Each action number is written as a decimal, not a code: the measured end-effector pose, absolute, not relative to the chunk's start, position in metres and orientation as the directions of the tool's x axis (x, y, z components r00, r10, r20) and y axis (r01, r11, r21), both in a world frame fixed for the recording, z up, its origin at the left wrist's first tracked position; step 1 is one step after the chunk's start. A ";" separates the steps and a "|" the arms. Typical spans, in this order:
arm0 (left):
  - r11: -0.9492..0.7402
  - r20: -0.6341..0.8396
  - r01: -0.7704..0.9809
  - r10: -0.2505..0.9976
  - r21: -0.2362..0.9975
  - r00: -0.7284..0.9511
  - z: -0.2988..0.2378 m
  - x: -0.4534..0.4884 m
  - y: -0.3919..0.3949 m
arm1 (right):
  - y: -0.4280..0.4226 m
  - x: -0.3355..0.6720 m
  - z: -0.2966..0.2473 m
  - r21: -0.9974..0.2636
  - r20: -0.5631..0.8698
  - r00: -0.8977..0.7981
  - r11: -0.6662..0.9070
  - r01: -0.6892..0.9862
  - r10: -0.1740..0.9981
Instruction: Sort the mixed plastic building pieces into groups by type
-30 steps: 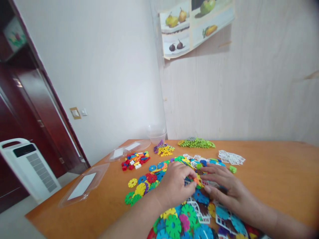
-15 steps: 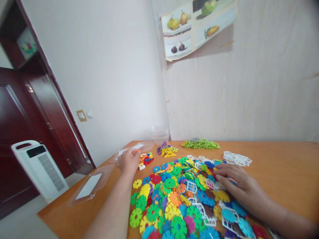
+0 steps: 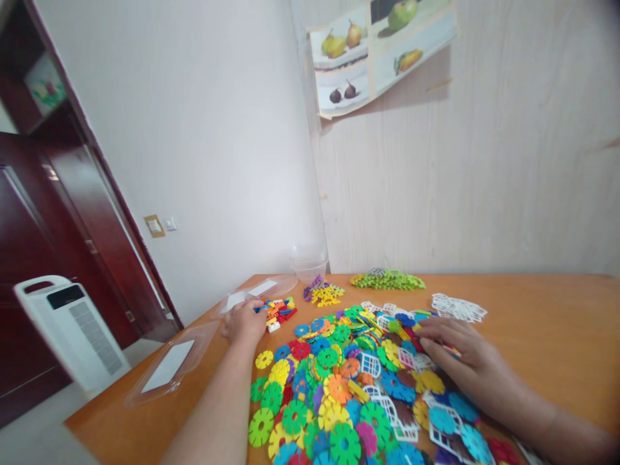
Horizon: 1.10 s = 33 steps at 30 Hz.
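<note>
My left hand (image 3: 245,321) rests on the wooden table (image 3: 557,336) at the near edge of a small pile of red, orange and blue bricks (image 3: 279,309). Its fingers are curled toward that pile, and what they hold, if anything, is hidden. My right hand (image 3: 465,358) lies flat with fingers stretched out on the right side of a big heap of coloured snowflake discs and white lattice pieces (image 3: 339,394), which spreads between my two arms.
Further back lie a yellow and purple pile (image 3: 324,294), a green pile (image 3: 387,279), white lattice pieces (image 3: 458,308) and a clear cup (image 3: 309,261). Two clear lids (image 3: 169,365) (image 3: 261,287) sit near the left edge. A white appliance (image 3: 72,332) stands on the floor beside a dark door.
My left hand left the middle of the disc heap, where it pinched an orange piece, and moved left to the small brick pile. My right hand stayed on the heap.
</note>
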<state>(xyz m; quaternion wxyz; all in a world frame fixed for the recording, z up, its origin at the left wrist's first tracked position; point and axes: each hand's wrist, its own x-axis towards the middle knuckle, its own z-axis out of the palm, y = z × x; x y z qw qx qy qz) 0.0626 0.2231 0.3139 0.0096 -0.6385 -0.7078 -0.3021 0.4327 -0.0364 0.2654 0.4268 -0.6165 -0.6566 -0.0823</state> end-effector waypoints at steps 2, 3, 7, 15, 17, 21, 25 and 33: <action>-0.001 0.414 0.913 0.891 0.407 -0.184 0.318 0.065 0.221 | -0.035 0.435 0.264 -0.408 0.669 0.131 0.215 0.887 0.731; -0.014 0.433 0.915 0.884 0.402 -0.176 0.320 0.067 0.220 | -0.034 0.437 0.264 -0.403 0.677 0.142 0.203 0.892 0.723; -0.171 0.544 0.924 0.838 0.342 -0.047 0.329 0.084 0.211 | -0.033 0.441 0.264 -0.379 0.677 0.192 0.113 0.919 0.711; -0.722 0.614 0.625 0.646 0.298 0.453 0.331 0.149 0.153 | -0.032 0.436 0.269 -0.334 0.591 0.254 -0.054 0.941 0.766; -0.805 0.597 0.525 0.572 0.276 0.563 0.329 0.163 0.132 | -0.033 0.432 0.272 -0.312 0.563 0.236 -0.060 0.948 0.792; -0.875 0.539 0.411 0.482 0.255 0.691 0.324 0.180 0.103 | -0.036 0.427 0.276 -0.296 0.486 0.208 -0.064 0.953 0.849; -0.893 0.503 0.367 0.450 0.261 0.738 0.320 0.186 0.093 | -0.034 0.427 0.273 -0.315 0.454 0.229 -0.086 0.945 0.861; -0.883 0.475 0.384 0.470 0.271 0.744 0.320 0.188 0.093 | -0.032 0.426 0.274 -0.334 0.451 0.248 -0.096 0.938 0.858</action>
